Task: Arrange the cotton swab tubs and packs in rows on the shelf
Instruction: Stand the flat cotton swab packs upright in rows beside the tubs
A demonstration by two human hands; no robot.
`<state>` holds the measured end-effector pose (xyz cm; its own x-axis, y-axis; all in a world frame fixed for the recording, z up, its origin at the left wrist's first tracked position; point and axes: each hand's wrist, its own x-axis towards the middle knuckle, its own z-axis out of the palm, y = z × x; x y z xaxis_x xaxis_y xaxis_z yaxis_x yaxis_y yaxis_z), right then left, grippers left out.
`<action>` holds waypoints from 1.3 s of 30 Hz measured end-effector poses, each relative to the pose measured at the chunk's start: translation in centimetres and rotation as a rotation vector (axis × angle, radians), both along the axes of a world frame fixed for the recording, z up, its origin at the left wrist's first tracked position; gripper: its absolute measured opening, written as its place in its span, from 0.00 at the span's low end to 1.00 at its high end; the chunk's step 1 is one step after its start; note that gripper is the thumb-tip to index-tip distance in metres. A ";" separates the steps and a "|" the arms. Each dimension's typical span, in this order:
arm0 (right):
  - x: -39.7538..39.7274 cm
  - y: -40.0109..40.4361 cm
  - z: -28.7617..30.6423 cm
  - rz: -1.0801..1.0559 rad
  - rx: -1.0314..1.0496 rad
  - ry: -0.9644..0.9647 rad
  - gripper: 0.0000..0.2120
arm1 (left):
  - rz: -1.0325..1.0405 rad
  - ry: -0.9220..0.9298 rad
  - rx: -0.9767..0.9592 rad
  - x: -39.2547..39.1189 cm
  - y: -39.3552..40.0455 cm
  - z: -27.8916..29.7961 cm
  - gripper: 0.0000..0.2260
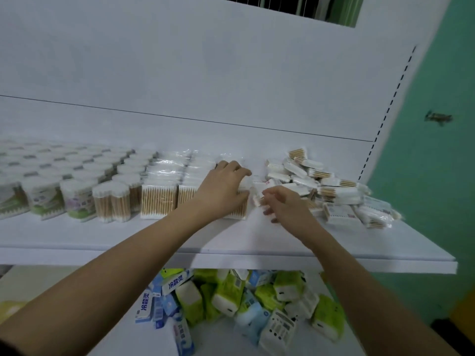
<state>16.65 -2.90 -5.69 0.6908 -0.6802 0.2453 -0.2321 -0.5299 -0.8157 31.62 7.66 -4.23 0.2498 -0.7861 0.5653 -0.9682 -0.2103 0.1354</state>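
Note:
On the white shelf (128, 235), cotton swab tubs (77, 199) stand in rows at the left. Flat clear swab packs (159, 199) stand in rows beside them, toward the middle. My left hand (223, 186) rests over the rightmost standing pack (239, 211), fingers curled on its top edge. My right hand (285, 204) hovers just right of it, fingers bent around a small white pack (258, 194); the grip is blurred. A loose heap of swab packs (334, 191) lies at the shelf's right.
The shelf's front strip (308, 253) is bare. Below it, a lower shelf holds a jumble of green, white and blue packets (244, 301). A green wall (437, 163) borders the shelf on the right, behind the slotted upright (385, 111).

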 end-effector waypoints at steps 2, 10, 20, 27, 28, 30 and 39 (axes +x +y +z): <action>-2.1 -1.1 0.0 -0.035 -0.180 0.114 0.11 | -0.094 0.166 -0.075 -2.1 -0.1 -0.4 0.18; -6.3 -5.8 -4.5 -0.081 -0.508 0.312 0.11 | -0.119 0.407 -0.073 -7.3 -3.9 -5.0 0.16; -7.2 -8.5 -5.8 0.027 -0.116 -0.054 0.14 | 0.050 0.286 0.017 -8.0 -8.8 -6.8 0.19; -8.4 -8.4 -5.6 0.072 -0.010 -0.205 0.13 | 0.060 0.113 -0.236 -8.6 -7.7 -7.7 0.09; -8.6 -8.4 -5.5 0.053 0.025 -0.230 0.13 | 0.046 0.118 -0.277 -8.7 -7.5 -7.6 0.09; -8.6 -8.6 -5.5 0.029 0.068 -0.265 0.10 | -0.024 0.123 -0.330 -9.1 -7.2 -7.2 0.09; -8.7 -9.5 -5.5 0.192 0.271 -0.296 0.20 | -0.139 -0.080 -0.404 -10.2 -7.1 -7.0 0.07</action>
